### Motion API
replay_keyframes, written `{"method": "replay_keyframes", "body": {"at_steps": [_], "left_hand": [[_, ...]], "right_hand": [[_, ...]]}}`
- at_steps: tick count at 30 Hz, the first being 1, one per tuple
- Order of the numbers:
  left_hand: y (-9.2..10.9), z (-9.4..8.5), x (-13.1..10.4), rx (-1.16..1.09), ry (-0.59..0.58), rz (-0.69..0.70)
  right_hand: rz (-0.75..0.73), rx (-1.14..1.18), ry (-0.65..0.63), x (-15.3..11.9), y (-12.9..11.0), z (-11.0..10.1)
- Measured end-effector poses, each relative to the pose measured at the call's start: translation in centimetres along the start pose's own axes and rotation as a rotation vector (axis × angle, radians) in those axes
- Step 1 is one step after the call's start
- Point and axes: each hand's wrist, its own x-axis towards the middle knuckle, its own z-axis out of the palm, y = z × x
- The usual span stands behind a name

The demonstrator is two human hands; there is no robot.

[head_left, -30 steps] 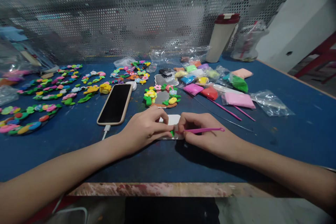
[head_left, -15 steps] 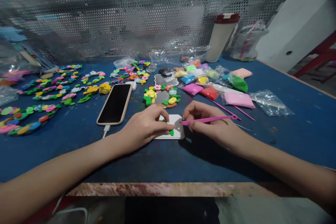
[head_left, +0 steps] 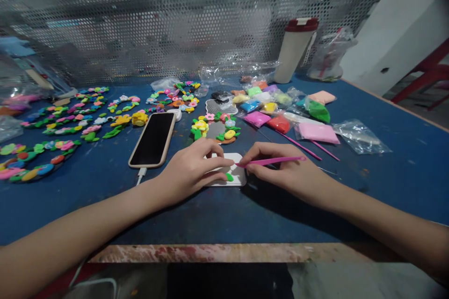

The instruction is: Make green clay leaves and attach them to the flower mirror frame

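Observation:
My right hand [head_left: 284,168] pinches a pink plastic clay tool [head_left: 277,160], its tip pointing left at my left index fingertip. Over a small white board [head_left: 239,175], my left hand [head_left: 196,166] has its index finger stretched out and its thumb apart below it. Beside the thumb tip lies a small green clay leaf [head_left: 229,177] on the board. Whether anything sits on the index fingertip is too small to tell. Just behind the board is a frame decorated with clay flowers and leaves [head_left: 200,126].
A phone [head_left: 154,140] with a charging cable lies left of the board. Several clay-flower decorated frames [head_left: 38,159] spread further left. Bagged coloured clay [head_left: 317,133], pink sticks [head_left: 300,145] and a tumbler [head_left: 296,51] stand or lie to the right, before a perforated metal panel [head_left: 157,23].
My left index finger has straightened toward the tool and parted from the thumb. My right hand has moved slightly left and lowered, bringing the tool tip to the left index fingertip.

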Motion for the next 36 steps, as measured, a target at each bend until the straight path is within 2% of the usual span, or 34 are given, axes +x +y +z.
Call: {"method": "replay_keyframes", "body": {"at_steps": [6, 13, 29, 36], "left_hand": [[-0.18, 0.18, -0.02, -0.028, -0.002, 0.047], [-0.08, -0.01, -0.13, -0.023, -0.004, 0.016], [0.1, 0.03, -0.07, -0.036, 0.019, 0.073], [0.1, -0.04, -0.15, 0.017, 0.034, 0.064]], "right_hand": [[-0.059, -0.049, 0.092, -0.13, -0.37, -0.21], [-0.089, -0.018, 0.023, -0.02, -0.25, -0.39], [-0.094, -0.032, 0.032, -0.03, -0.05, -0.3], [-0.189, -0.134, -0.018, -0.07, 0.31, -0.02]]}}
